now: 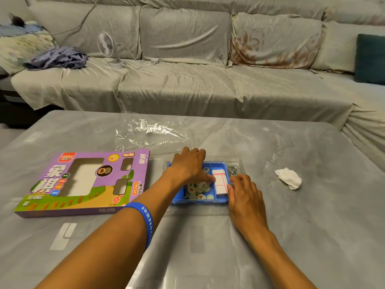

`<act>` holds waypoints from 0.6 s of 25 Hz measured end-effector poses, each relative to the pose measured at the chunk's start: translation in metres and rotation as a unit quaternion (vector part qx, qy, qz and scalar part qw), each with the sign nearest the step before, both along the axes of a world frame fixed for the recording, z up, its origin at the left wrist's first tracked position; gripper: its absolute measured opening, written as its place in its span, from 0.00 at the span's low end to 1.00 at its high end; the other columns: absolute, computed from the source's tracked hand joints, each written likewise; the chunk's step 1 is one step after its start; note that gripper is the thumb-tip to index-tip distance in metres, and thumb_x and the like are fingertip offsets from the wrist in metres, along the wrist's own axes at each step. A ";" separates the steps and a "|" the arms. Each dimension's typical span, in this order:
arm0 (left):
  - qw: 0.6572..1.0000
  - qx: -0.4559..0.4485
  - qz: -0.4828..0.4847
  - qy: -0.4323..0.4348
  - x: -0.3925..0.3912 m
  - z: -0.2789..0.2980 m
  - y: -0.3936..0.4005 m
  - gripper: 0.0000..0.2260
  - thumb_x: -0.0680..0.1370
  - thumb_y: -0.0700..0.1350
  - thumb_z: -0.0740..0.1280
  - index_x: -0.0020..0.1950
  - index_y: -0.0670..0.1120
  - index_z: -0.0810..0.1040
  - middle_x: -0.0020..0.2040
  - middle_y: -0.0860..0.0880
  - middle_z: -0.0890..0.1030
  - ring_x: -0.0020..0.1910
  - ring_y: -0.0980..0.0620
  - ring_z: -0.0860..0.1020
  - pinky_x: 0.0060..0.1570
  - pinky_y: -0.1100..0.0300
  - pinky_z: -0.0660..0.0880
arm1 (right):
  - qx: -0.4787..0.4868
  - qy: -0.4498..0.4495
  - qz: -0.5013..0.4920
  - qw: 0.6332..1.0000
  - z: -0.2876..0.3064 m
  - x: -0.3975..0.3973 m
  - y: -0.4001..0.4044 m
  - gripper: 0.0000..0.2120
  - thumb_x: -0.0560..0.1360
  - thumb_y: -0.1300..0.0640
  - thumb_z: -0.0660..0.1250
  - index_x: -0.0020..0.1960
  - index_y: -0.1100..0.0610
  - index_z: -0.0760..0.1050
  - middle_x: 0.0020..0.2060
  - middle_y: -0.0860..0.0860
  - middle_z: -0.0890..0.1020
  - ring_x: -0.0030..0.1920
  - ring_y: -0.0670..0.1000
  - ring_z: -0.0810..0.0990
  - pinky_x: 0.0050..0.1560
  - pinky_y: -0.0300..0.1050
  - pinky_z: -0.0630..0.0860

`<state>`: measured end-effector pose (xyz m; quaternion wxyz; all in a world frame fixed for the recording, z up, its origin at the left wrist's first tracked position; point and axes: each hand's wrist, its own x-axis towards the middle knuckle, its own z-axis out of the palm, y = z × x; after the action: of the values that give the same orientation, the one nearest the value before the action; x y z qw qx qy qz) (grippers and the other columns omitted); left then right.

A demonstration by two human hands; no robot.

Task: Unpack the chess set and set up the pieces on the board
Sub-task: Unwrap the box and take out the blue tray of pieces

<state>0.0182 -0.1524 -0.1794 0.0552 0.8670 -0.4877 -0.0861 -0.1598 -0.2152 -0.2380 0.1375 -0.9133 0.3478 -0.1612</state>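
A blue plastic tray sits mid-table. Its left compartment holds several round white chess pieces with red and dark characters. The right compartment holds a folded white paper board with red lines. My left hand lies across the tray's left part, its thumb tip touching the folded board's left edge. My right hand sits at the tray's right edge, fingertips against the board's right side. Whether either hand pinches the board is not clear.
The purple chess-set box lies flat to the left. Crumpled clear wrap lies behind the tray, a white tissue to the right, and a small metal clip by the tray's far right corner. A sofa with a desk fan stands beyond the table.
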 end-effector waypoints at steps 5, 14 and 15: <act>0.997 -0.003 0.040 0.060 0.006 0.005 -0.006 0.26 0.71 0.67 0.65 0.60 0.51 0.69 0.59 0.46 0.76 0.61 0.46 0.68 0.56 0.50 0.66 | -0.011 0.016 -0.011 1.000 0.000 0.000 0.001 0.23 0.79 0.46 0.59 0.71 0.54 0.64 0.69 0.52 0.68 0.64 0.52 0.71 0.57 0.43 0.75; 0.980 -0.064 0.050 0.180 0.021 0.022 -0.007 0.16 0.71 0.59 0.71 0.51 0.50 0.72 0.50 0.50 0.78 0.47 0.51 0.76 0.41 0.59 0.74 | 0.019 0.000 -0.012 1.000 0.004 -0.003 -0.001 0.23 0.79 0.48 0.57 0.72 0.55 0.62 0.69 0.52 0.67 0.66 0.49 0.68 0.59 0.42 0.73; 0.981 -0.043 0.038 0.187 0.022 0.024 -0.005 0.17 0.71 0.58 0.71 0.52 0.51 0.71 0.50 0.50 0.77 0.47 0.51 0.76 0.42 0.59 0.74 | 0.027 -0.011 -0.012 1.000 0.004 -0.005 0.000 0.23 0.79 0.48 0.57 0.71 0.55 0.63 0.68 0.52 0.68 0.66 0.49 0.69 0.59 0.42 0.73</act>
<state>0.0404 -0.1573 -0.1558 0.1853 0.8503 -0.4390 -0.2235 -0.1645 -0.2153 -0.2336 0.1638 -0.9033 0.3613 -0.1631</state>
